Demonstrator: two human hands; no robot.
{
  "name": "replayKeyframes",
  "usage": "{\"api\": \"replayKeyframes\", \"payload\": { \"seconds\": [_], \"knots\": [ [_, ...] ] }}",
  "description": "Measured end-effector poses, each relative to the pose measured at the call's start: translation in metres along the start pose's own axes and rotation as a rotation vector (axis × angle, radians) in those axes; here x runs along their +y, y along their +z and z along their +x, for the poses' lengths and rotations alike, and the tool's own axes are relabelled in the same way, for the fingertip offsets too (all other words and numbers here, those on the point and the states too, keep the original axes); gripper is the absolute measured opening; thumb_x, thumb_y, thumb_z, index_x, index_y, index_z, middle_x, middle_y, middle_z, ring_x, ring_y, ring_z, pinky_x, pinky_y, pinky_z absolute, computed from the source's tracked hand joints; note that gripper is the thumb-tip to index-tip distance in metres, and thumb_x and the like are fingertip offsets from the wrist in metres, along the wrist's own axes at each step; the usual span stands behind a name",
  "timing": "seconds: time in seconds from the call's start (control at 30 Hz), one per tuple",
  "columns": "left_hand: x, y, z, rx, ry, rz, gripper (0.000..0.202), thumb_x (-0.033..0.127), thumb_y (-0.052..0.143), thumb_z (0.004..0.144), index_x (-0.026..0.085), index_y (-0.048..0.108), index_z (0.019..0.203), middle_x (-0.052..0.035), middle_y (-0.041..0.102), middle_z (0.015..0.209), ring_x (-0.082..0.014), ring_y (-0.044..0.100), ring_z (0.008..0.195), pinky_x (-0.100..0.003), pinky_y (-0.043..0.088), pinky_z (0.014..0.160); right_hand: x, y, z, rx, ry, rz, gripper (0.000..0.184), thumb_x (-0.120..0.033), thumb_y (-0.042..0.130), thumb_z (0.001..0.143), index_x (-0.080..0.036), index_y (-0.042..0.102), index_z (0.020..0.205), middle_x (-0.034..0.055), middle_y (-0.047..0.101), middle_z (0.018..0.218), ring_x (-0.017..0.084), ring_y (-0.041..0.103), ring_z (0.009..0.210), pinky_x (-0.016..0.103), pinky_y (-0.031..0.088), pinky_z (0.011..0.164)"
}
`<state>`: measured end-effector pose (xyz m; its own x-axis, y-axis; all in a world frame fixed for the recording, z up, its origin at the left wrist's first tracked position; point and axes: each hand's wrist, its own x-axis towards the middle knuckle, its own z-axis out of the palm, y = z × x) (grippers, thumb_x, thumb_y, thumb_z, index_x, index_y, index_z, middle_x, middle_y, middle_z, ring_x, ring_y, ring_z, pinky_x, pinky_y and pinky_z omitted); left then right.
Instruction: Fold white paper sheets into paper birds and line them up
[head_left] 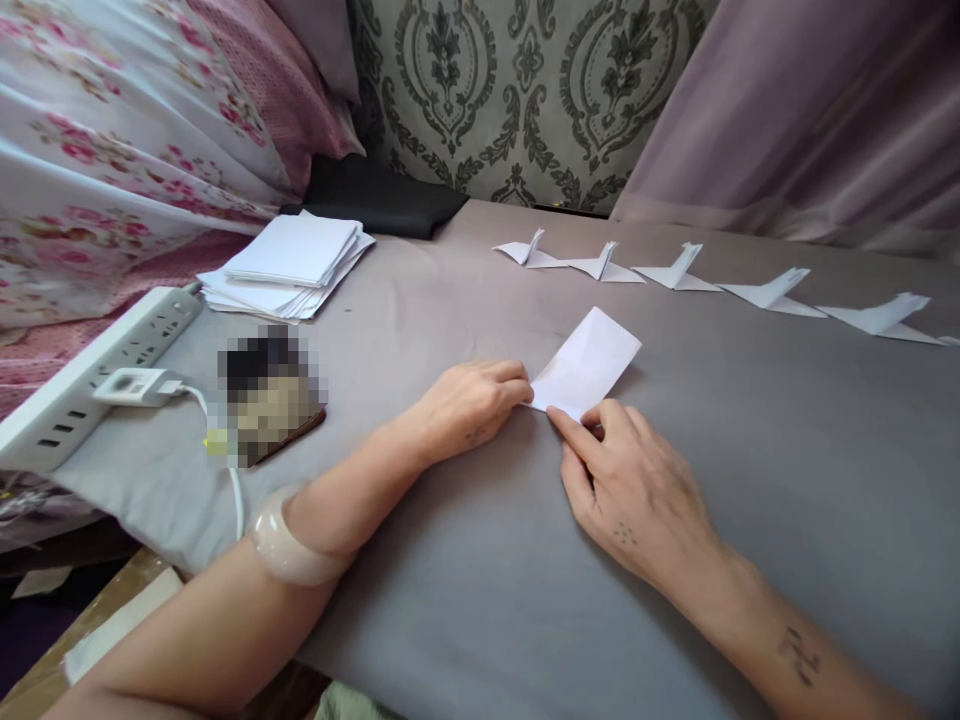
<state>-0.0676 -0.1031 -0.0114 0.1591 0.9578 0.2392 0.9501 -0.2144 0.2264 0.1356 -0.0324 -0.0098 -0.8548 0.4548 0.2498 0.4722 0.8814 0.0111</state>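
A folded sheet of white paper (589,362) lies on the grey cloth in front of me. My left hand (480,400) is closed, its fingertips pinching the paper's near left corner. The index finger of my right hand (637,475) presses along the paper's near edge, with the other fingers curled and the thumb tucked below. The far end of the paper is lifted slightly off the cloth. Part of the near edge is hidden behind my fingers.
Several folded white paper figures (679,270) stand in a row at the back right. At the left are a stack of white paper (292,255), a blurred phone-like object (281,420), a power strip (56,400) and a white charger (135,386) with its cable. Dark cloth (382,195) lies behind.
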Motion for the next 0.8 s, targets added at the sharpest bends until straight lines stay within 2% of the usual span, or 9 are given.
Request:
{"api": "replayKeyframes", "payload": {
  "seconds": [0.17,0.23,0.4,0.67,0.8],
  "knots": [
    [-0.013,-0.001,-0.003,0.122,-0.323,-0.140,0.024,0.010,0.047,0.082,0.018,0.066,0.093,-0.0036,0.065,0.100,-0.0130,0.060,0.076,-0.024,0.044,0.067,0.000,-0.001,0.001,-0.016,-0.017,-0.021,0.039,-0.025,0.043,0.091,-0.026,0.061,0.126,0.0073,0.057,0.090,0.019,0.052,0.081,0.031,0.037,0.066],
    [-0.014,-0.003,-0.003,0.121,-0.377,-0.244,0.019,0.011,0.051,0.081,0.017,0.067,0.088,-0.0032,0.065,0.096,-0.0118,0.059,0.073,-0.024,0.045,0.068,0.001,-0.002,0.002,-0.019,-0.019,-0.026,0.039,-0.025,0.043,0.091,-0.026,0.061,0.125,0.0074,0.056,0.090,0.019,0.052,0.081,0.031,0.036,0.065],
    [-0.005,-0.008,0.001,0.046,-0.335,-0.427,0.015,0.018,0.056,0.083,0.017,0.070,0.086,-0.0044,0.064,0.093,-0.0123,0.059,0.076,-0.024,0.046,0.072,0.000,-0.002,0.002,-0.016,-0.023,-0.026,0.039,-0.026,0.043,0.091,-0.027,0.061,0.126,0.0070,0.056,0.091,0.020,0.051,0.081,0.031,0.036,0.065],
    [0.001,-0.007,0.006,0.013,-0.399,-0.445,0.014,0.023,0.057,0.084,0.016,0.069,0.083,-0.0050,0.063,0.091,-0.0138,0.059,0.078,-0.027,0.047,0.074,0.000,-0.002,0.003,-0.017,-0.042,-0.022,0.040,-0.026,0.043,0.091,-0.025,0.060,0.127,0.0080,0.056,0.091,0.020,0.050,0.081,0.032,0.037,0.067],
    [0.000,-0.007,0.006,0.007,-0.405,-0.443,0.014,0.021,0.055,0.083,0.015,0.068,0.082,-0.0048,0.062,0.091,-0.0137,0.058,0.078,-0.027,0.047,0.075,0.000,-0.002,0.003,-0.015,-0.041,-0.027,0.039,-0.026,0.043,0.091,-0.026,0.060,0.126,0.0076,0.055,0.089,0.020,0.050,0.081,0.032,0.037,0.066]
  ]
}}
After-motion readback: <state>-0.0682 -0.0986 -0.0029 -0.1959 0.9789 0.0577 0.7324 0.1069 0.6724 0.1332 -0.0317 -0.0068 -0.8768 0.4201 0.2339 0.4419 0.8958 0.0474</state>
